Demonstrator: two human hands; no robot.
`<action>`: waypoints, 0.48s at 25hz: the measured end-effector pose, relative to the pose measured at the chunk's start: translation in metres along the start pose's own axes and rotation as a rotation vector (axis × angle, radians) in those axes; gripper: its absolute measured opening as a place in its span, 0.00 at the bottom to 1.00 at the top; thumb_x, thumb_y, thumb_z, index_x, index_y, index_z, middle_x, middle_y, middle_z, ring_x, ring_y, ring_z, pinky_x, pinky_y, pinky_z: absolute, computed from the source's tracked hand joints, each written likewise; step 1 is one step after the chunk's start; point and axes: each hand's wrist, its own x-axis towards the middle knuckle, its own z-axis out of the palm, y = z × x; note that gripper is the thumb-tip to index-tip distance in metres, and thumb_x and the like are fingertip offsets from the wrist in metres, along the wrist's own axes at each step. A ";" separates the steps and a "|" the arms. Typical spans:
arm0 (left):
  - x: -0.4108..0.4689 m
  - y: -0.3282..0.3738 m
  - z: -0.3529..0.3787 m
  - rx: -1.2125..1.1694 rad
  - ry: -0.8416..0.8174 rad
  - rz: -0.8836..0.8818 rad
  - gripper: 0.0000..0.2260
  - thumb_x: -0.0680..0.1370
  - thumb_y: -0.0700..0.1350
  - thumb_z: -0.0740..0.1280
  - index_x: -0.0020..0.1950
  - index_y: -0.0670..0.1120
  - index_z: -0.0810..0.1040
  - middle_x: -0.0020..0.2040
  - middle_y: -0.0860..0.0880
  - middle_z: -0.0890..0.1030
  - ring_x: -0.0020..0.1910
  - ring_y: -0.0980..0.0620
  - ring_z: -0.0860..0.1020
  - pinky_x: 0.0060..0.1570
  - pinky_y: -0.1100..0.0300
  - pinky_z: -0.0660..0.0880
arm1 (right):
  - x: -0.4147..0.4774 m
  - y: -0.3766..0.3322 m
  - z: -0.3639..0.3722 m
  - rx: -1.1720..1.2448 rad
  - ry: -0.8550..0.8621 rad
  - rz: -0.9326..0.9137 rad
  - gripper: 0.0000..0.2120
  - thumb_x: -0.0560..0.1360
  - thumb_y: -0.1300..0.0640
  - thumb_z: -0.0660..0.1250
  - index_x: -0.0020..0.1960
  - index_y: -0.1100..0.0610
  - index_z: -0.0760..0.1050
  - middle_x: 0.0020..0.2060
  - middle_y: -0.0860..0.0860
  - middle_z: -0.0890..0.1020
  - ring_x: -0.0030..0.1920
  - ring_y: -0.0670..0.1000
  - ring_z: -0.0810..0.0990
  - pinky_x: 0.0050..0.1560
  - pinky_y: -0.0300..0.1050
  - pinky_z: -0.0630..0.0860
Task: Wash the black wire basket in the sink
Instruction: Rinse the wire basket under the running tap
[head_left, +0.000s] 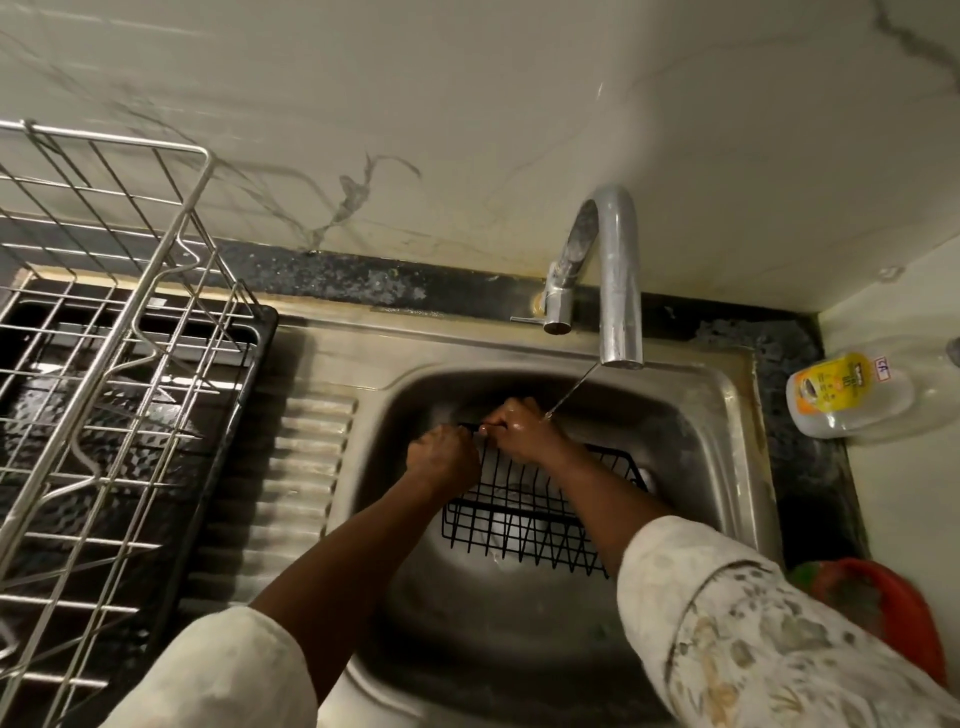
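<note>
The black wire basket (524, 519) lies inside the steel sink (701, 467), tilted with its far rim raised. My left hand (441, 460) is closed on the far left part of that rim. My right hand (519, 431) grips the same rim just to the right, wet and shiny. A thin stream of water runs from the tap (618, 291) onto my right hand. Both forearms cross over the basket and hide part of it.
A steel wire dish rack (104, 364) on a black tray stands on the left, beside the ribbed drainboard (306, 467). A clear bottle with a yellow label (841, 395) lies at the right wall. An orange basket (893, 613) sits at the sink's near right corner.
</note>
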 end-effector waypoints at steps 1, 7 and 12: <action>-0.001 -0.002 0.002 -0.003 -0.010 -0.006 0.09 0.79 0.44 0.63 0.56 0.46 0.79 0.54 0.45 0.80 0.49 0.49 0.79 0.48 0.55 0.75 | 0.001 0.000 0.005 0.023 0.002 -0.019 0.10 0.76 0.40 0.66 0.45 0.44 0.82 0.40 0.44 0.83 0.43 0.45 0.82 0.49 0.52 0.81; -0.004 -0.027 -0.006 -0.050 -0.012 -0.004 0.05 0.80 0.41 0.62 0.50 0.46 0.77 0.53 0.45 0.79 0.50 0.47 0.79 0.50 0.53 0.75 | -0.048 0.060 -0.047 -0.054 -0.012 -0.010 0.07 0.79 0.49 0.69 0.43 0.42 0.83 0.41 0.42 0.85 0.46 0.41 0.82 0.56 0.48 0.79; -0.001 -0.030 -0.005 0.006 -0.026 0.008 0.04 0.80 0.42 0.63 0.45 0.47 0.74 0.46 0.47 0.76 0.40 0.52 0.75 0.43 0.56 0.71 | -0.029 0.102 -0.029 -0.085 0.050 0.070 0.18 0.70 0.31 0.62 0.45 0.42 0.80 0.45 0.45 0.81 0.45 0.45 0.81 0.52 0.53 0.81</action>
